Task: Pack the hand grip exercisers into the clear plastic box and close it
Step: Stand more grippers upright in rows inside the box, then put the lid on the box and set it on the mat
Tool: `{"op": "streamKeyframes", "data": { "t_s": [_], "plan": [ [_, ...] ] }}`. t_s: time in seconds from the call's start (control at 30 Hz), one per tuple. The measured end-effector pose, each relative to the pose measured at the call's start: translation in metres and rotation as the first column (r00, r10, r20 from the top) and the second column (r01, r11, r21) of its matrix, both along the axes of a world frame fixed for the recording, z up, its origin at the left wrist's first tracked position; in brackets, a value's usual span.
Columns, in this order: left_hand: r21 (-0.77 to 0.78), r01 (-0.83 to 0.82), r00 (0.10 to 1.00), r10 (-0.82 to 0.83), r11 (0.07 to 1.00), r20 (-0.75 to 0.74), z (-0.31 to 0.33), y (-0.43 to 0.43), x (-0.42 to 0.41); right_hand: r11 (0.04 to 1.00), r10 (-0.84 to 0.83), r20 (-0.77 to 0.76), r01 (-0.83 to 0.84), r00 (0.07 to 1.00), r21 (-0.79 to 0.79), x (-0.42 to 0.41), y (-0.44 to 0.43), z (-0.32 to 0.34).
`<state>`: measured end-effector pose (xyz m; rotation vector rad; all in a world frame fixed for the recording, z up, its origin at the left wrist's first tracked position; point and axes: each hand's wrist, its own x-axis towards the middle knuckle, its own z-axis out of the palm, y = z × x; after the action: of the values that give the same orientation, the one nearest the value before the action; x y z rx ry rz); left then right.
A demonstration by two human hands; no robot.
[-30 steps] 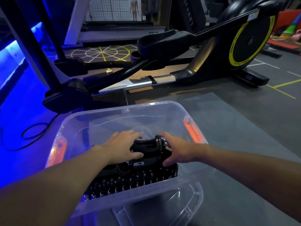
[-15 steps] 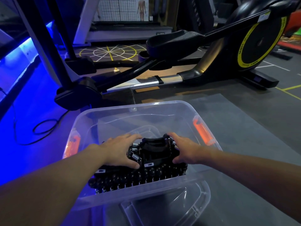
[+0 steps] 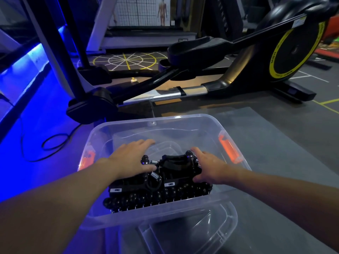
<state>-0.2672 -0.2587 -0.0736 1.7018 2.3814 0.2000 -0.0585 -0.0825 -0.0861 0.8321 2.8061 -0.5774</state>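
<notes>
- We saw the clear plastic box (image 3: 183,119) open-topped in the middle of the view, with an orange latch (image 3: 228,149) on its 3 o'clock wall and another (image 3: 88,158) on its 9 o'clock wall.
- The hand grip exercisers (image 3: 165,187) lay inside the box as one black stack, packed toward its 6 o'clock wall, with rows of round knobs facing us and small coil springs showing on top.
- The left hand (image 3: 131,159) rested palm-down on the stack's 9 o'clock half. Its fingers (image 3: 145,143) were stretched out nearly straight toward 12 o'clock and closed round nothing.
- The right hand (image 3: 211,166) lay against the stack's 3 o'clock end. Its fingers (image 3: 197,150) were also fairly straight, and the thumb touched the near edge; we could not make out a real clasp.
- The clear lid (image 3: 194,233) lay at 6 o'clock, partly under the near edge of the box.
- A grey mat (image 3: 275,143) spread out toward 3 o'clock of the box.
- An elliptical trainer (image 3: 247,74) with a yellow-ringed wheel stood beyond the box from 12 to 2 o'clock.
- A black cable (image 3: 52,143) looped on the blue-lit floor at 9 o'clock.
</notes>
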Motion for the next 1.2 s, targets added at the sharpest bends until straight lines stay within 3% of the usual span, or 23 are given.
{"op": "streamKeyframes", "data": {
  "t_s": [0.2,0.3,0.4,0.47,0.6,0.9,1.2],
  "plan": [
    [0.207,-0.160,0.956,0.204,0.965,-0.211,0.025,-0.012,-0.009,0.991,-0.049,-0.190,0.071,0.981,0.115,-0.001,-0.004,0.030],
    [0.214,-0.271,0.862,0.336,0.938,-0.380,0.032,-0.028,-0.015,0.914,-0.114,-0.227,0.192,0.967,0.358,0.006,-0.001,0.045],
    [0.157,-0.416,0.784,0.441,0.896,-0.437,0.034,-0.044,-0.016,0.842,-0.268,-0.199,0.329,0.943,0.427,0.017,0.005,0.055],
    [0.117,-0.481,0.778,0.485,0.869,-0.399,0.035,-0.051,-0.015,0.844,-0.355,-0.185,0.400,0.916,0.357,0.024,0.010,0.058],
    [0.080,-0.560,0.781,0.558,0.825,-0.280,0.038,-0.061,-0.011,0.904,-0.408,-0.219,0.425,0.887,0.039,0.032,0.018,0.060],
    [0.113,-0.536,0.834,0.545,0.837,-0.088,0.030,-0.073,-0.008,0.915,-0.391,-0.327,0.401,0.861,-0.039,0.029,0.018,0.048],
    [0.167,-0.509,0.848,0.525,0.845,-0.073,0.033,-0.069,-0.009,0.905,-0.424,-0.389,0.400,0.818,-0.146,0.038,0.019,0.052]
  ]
}}
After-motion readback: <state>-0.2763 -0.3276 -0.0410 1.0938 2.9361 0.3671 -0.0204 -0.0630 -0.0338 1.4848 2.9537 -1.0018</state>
